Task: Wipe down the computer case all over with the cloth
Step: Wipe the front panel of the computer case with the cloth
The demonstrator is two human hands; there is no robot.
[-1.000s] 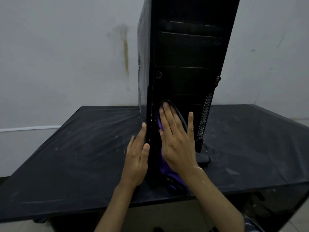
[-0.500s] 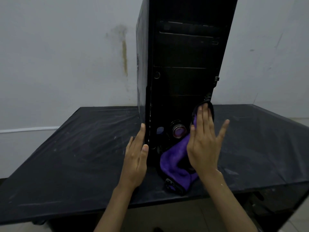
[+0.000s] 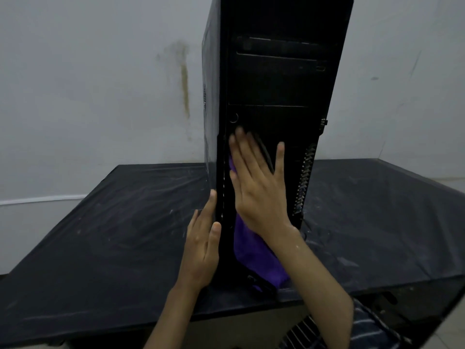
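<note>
Head view: since the earlier frame my right hand [image 3: 259,187] has swept from the right edge to the left of the computer case [image 3: 281,84] front at frame centre, straight fingers pressing the purple cloth [image 3: 256,258] flat beneath the palm, while my left hand [image 3: 201,248], also flat, rests against its left corner.
</note>
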